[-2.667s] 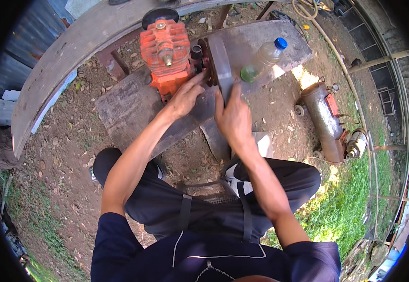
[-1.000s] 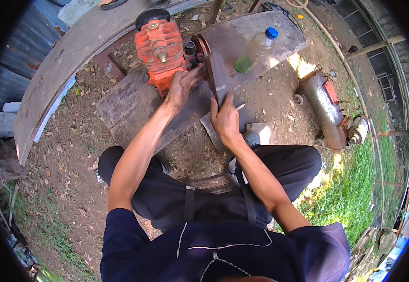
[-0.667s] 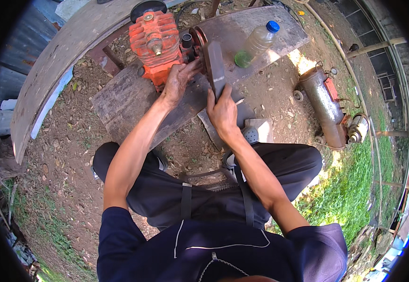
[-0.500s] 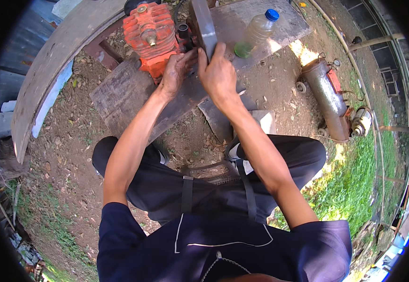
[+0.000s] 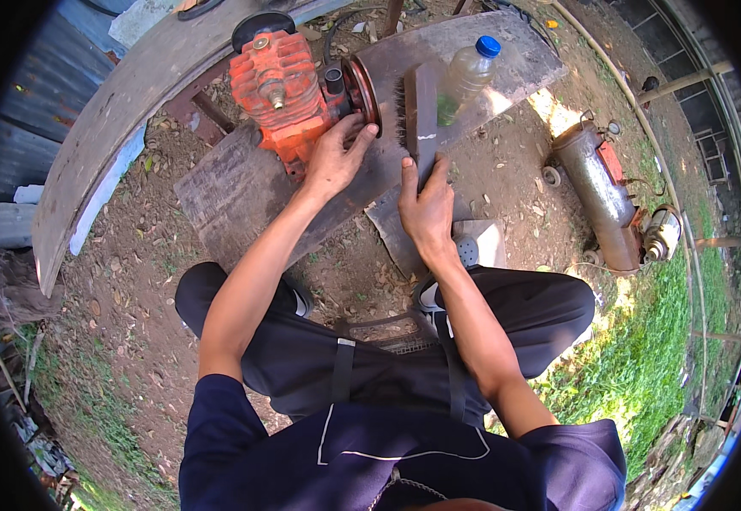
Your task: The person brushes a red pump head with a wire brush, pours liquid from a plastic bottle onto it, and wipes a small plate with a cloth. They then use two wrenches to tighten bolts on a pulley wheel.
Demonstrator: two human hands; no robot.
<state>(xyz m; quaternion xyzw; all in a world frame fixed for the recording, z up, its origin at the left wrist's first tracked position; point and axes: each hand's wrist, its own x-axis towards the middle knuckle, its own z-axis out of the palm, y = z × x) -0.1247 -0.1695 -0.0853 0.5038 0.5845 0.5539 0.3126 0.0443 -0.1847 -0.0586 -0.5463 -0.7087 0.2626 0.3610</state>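
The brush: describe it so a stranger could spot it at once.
Start at the orange engine near the top of the view, standing on a grey board on bare dirt. Just right of its round pulley, the right hand holds the brush upright. Unlike the clear bottle beside it, it is a dark wooden block with bristles facing the pulley.

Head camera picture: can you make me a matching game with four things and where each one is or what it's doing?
Things:
1. left hand
2. right hand
3. plastic bottle
4. rusty tank

Places:
A. lying on the dirt by the grass
B. resting on the orange machine
C. gripping the brush
D. lying on the metal sheet

Pairs: 1-B, 2-C, 3-D, 4-A
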